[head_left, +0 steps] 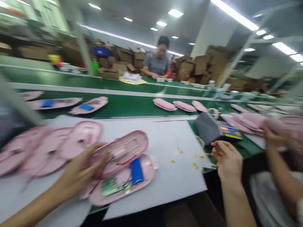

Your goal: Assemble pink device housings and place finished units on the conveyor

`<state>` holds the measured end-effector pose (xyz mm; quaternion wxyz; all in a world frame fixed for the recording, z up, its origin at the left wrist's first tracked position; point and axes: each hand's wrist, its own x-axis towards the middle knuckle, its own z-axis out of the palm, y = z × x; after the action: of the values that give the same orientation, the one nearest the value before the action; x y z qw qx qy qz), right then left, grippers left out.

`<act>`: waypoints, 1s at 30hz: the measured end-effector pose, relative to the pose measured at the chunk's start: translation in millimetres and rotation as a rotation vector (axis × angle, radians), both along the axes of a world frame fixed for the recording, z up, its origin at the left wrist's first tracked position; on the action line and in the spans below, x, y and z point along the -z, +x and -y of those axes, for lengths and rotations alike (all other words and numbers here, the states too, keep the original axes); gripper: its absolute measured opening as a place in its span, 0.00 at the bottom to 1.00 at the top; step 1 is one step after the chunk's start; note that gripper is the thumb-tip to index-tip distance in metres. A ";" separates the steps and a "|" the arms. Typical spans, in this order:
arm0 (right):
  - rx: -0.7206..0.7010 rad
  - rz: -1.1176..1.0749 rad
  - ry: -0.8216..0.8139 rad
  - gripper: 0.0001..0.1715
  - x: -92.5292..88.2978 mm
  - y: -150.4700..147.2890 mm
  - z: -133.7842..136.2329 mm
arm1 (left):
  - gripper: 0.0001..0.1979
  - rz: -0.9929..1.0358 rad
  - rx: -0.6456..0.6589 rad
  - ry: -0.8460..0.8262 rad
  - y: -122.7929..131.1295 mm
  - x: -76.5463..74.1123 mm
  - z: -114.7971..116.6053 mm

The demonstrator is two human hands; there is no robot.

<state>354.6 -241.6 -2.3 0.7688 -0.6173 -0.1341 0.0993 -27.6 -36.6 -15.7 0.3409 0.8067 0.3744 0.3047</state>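
My left hand [79, 168] is wrapped round a pink plastic shell half [132, 143], its hollow inside facing up. Below it, partly covered, lies a second pink half [149, 170] with a blue battery pack [137, 171] and a green circuit board [110, 186]. Thin red wires show between the two halves. On the right, my right hand [228, 162] is raised beside the paper with thumb and fingertips pinched together; what they hold, if anything, is too small to make out. Small yellowish pieces [195, 165] lie scattered on the white paper [170, 189].
Several pink shell halves [81, 138] overlap at left. A grey box with a lit display [224, 128] stands beyond my right hand. More shells [165, 104] sit on the green belt [130, 105]. A co-worker's arm [279, 160] is at right; another person [157, 61] works opposite.
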 end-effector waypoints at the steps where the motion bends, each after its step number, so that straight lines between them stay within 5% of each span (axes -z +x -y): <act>1: -0.122 0.166 -0.011 0.09 -6.9 -29.5 -11.1 | 0.18 0.015 0.004 -0.017 2.8 -3.6 5.1; 6: -0.892 1.117 -0.092 0.08 -32.3 -172.1 -84.8 | 0.17 0.164 -0.019 -0.097 10.9 -6.0 15.9; 11: -0.985 1.866 -0.137 0.11 -16.1 -212.7 -132.6 | 0.17 0.349 -0.113 -0.225 8.2 1.7 25.4; 13: -1.050 1.833 -0.114 0.10 -11.4 -210.0 -131.7 | 0.16 0.402 -0.112 -0.236 7.0 3.1 26.9; 20: -1.144 1.114 -0.317 0.09 -9.0 -214.4 -109.4 | 0.13 0.520 -0.085 -0.181 -0.7 1.6 26.7; 30: -0.937 1.341 -0.547 0.13 -13.1 -238.5 -108.8 | 0.14 0.749 0.079 -0.397 -1.6 -1.1 40.9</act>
<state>116.1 -132.9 10.7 0.2315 -0.5901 -0.7718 0.0495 -29.2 -77.6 -14.6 0.6136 0.5727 0.2451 0.4852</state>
